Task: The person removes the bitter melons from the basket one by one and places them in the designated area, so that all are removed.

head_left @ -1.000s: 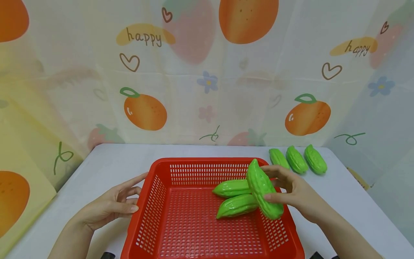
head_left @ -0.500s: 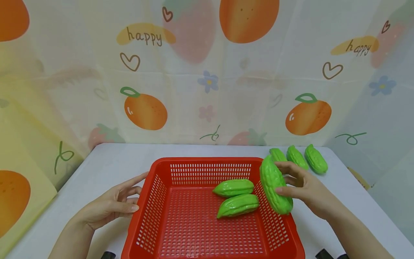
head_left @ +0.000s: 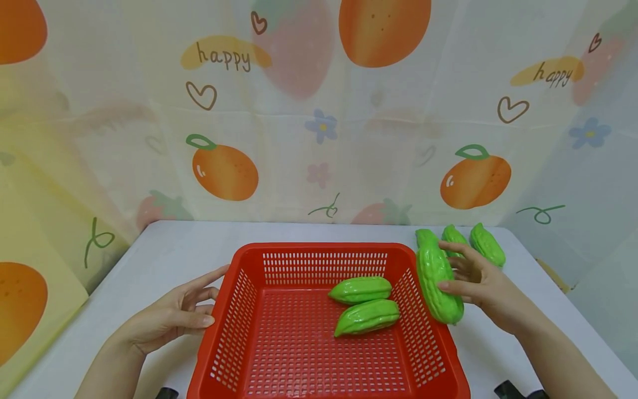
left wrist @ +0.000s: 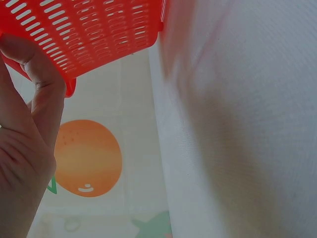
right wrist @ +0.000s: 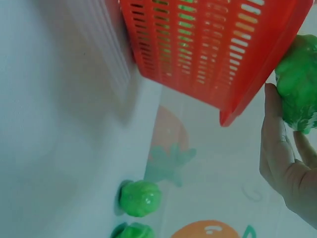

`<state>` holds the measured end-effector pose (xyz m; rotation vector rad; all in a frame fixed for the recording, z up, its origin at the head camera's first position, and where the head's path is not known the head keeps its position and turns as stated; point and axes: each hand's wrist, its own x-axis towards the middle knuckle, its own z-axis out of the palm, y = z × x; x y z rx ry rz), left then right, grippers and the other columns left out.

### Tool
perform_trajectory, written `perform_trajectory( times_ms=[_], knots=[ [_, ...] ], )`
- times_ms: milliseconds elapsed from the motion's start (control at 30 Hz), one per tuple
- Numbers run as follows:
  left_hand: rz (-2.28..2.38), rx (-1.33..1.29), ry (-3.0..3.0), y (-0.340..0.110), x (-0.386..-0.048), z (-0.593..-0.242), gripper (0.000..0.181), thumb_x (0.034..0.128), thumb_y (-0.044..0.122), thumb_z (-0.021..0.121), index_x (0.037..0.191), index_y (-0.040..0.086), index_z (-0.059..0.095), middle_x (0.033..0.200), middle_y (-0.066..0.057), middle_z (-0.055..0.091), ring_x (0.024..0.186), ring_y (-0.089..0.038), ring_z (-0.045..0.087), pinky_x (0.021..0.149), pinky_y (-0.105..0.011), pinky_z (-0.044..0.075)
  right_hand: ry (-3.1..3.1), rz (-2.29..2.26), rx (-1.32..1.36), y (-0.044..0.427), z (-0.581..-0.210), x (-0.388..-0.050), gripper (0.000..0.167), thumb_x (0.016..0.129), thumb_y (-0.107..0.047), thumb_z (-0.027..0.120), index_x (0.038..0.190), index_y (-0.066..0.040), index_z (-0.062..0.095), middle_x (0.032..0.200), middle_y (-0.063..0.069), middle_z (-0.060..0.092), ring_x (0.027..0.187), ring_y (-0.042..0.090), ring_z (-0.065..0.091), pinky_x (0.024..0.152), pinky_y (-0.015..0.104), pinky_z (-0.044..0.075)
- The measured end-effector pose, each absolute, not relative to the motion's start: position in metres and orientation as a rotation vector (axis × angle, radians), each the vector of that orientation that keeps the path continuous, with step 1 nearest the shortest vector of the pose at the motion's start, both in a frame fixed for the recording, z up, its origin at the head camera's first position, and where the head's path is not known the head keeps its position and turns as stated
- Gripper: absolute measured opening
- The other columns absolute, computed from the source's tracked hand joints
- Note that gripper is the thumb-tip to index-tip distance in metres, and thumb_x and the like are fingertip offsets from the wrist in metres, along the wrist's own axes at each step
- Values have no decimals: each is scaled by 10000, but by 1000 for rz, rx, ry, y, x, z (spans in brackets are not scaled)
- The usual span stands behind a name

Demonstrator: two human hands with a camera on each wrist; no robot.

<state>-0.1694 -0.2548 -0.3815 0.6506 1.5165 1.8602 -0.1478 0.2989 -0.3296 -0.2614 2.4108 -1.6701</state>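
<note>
My right hand (head_left: 480,282) grips a bright green, bumpy bitter melon (head_left: 440,288) between thumb and fingers, above the right rim of a red plastic basket (head_left: 319,246). In the right wrist view, the same bitter melon (right wrist: 299,82) is up beside the basket's rim. Two more bitter melons, an upper one (head_left: 360,290) and a lower one (head_left: 368,317), lie on the basket floor toward its right side. On the left, my left hand (head_left: 171,316) touches the basket's outer side and rim with thumb and fingertips; in its wrist view the fingers reach the rim from outside.
Three bitter melons lie at the table's back right: one (head_left: 425,238) partly behind the held one, a middle one (head_left: 452,234) partly behind my hand, and a right one (head_left: 487,245). A white table (head_left: 184,244) bears the basket. A fruit-print curtain (head_left: 279,138) hangs behind.
My right hand has carried the bitter melon rightward, from over the basket's inside to over its right rim. Both melons inside are now fully uncovered. My left hand has stayed in place.
</note>
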Motion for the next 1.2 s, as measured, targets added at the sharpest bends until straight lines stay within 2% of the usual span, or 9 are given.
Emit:
perform_trajectory(
  times_ms=[133,200,267,433,533,733,967,1100,1200],
  knots=[
    [1860,650,1512,-255,-170,-382,772,957,-82,456,1593,247,167,1166,31,572,965,-97,695,846,-296,597,2417,-1668,-229,302,-328,-149,770,957,-162,606,1561,-368,176,1526,226,308,1346,251,412,847,373,519],
    [1862,653,1507,-254,-170,-382,770,958,-84,454,1593,244,167,1169,29,569,962,-98,697,847,-292,594,2410,-1665,-217,305,-328,-151,799,963,-172,599,1568,-402,130,1573,318,162,1408,414,268,848,373,505],
    [1865,659,1497,-255,-170,-382,770,958,-90,447,1594,239,162,1171,25,569,960,-97,697,847,-290,593,2393,-1677,-219,308,-329,-153,809,966,-164,593,1572,-406,114,1591,345,77,1445,512,107,841,355,509],
    [1871,672,1480,-255,-170,-383,771,959,-100,436,1595,234,157,1172,25,566,953,-92,694,843,-285,593,2356,-1708,-202,316,-334,-158,794,976,-156,576,1576,-390,112,1593,349,51,1447,527,88,831,331,537],
    [1871,672,1480,-255,-170,-383,773,958,-102,436,1595,236,157,1166,29,566,939,-87,691,833,-279,592,2364,-1698,-189,321,-338,-160,803,974,-169,583,1578,-388,102,1588,349,67,1439,525,117,857,374,526],
    [1869,661,1489,-255,-170,-383,775,957,-94,443,1594,246,161,1163,33,568,946,-87,686,831,-277,593,2387,-1621,-176,328,-346,-165,833,951,-187,612,1593,-299,93,1568,357,128,1407,513,223,879,405,530],
    [1862,648,1512,-255,-170,-383,775,957,-80,456,1592,255,166,1165,36,575,963,-89,683,838,-282,595,2388,-1506,-137,339,-352,-169,872,934,-203,647,1593,-291,82,1559,390,78,1408,563,148,896,474,549],
    [1859,647,1523,-255,-170,-383,775,956,-78,461,1592,255,168,1160,36,574,961,-88,683,835,-284,596,2386,-1444,-118,345,-357,-171,884,931,-228,655,1594,-271,73,1559,379,91,1400,565,167,902,531,542],
    [1859,655,1524,-255,-170,-383,776,955,-81,460,1593,250,167,1162,35,573,962,-89,683,837,-285,597,2374,-1413,-103,350,-360,-171,893,925,-234,665,1594,-239,73,1549,369,135,1390,539,217,893,503,545]
  ],
)
